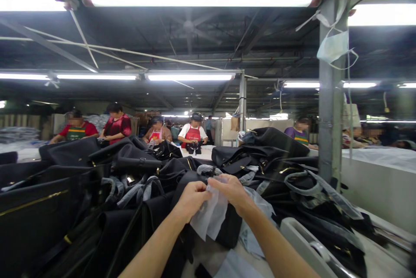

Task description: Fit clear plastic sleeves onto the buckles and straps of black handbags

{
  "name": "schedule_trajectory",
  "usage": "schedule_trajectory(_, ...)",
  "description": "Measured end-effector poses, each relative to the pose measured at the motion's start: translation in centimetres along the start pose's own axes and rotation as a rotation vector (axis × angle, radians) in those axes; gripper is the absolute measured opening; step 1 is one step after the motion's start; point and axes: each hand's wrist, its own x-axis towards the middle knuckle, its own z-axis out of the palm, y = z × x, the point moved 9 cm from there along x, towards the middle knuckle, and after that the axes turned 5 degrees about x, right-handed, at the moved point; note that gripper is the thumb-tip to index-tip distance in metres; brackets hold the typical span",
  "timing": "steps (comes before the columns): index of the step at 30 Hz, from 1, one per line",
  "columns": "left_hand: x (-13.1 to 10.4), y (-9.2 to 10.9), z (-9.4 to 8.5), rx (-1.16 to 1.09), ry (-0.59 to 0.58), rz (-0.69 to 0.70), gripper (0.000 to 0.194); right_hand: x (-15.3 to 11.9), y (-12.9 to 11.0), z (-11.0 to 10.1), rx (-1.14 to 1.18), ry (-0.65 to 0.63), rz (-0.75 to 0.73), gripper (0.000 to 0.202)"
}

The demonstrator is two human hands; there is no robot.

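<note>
A thin, whitish translucent sheet [212, 213] hangs between my two hands, in front of a black bag. My left hand [194, 200] pinches its upper left side, thumb and fingers pressed together. On the right, my right hand [231, 190] grips the top of the same sheet, its fingers bent over toward the left hand. Directly behind and below the sheet is a black bag [230, 228]. More pale wrapping [260, 202] lies just right of my right hand, and a flat pale sheet [237, 266] rests on the table below.
Black bags with gold zips [39, 204] are heaped on the left, and more bags [260, 156] on the right with wrapped straps. A grey plastic part [302, 243] stands at lower right, near a metal post [329, 139] with a hanging mask. Several people work beyond the heap.
</note>
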Motion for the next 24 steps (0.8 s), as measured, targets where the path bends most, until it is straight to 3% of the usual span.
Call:
schedule_trajectory(4, -0.4, -0.2, 0.0, -0.029, -0.018, 0.003, 0.020, 0.2, -0.4, 0.1, 0.012, -0.011, -0.047, 0.027)
schedule_trajectory(10, -0.3, -0.9, 0.2, -0.047, -0.017, -0.001, 0.027, 0.0, -1.8, -1.1, -0.139, 0.188, -0.212, 0.031)
schedule_trajectory(15, -0.6, -0.5, -0.4, -0.001, 0.053, 0.061, 0.014, 0.7, -1.9, 0.2, -0.150, 0.038, -0.188, 0.031)
schedule_trajectory(18, -1.1, 0.1, -0.7, -0.009, 0.100, 0.115, 0.017, 0.8, -1.8, 0.3, -0.130, 0.053, -0.182, 0.032)
schedule_trajectory(21, -1.2, -0.4, -0.1, -0.114, 0.063, 0.056, 0.021, 0.8, -1.8, -0.2, -0.124, 0.153, -0.195, 0.035)
schedule_trajectory(24, -1.2, -1.5, 0.9, -0.212, -0.053, -0.070, 0.031, 0.9, -1.9, -0.6, -0.126, 0.195, -0.212, 0.034)
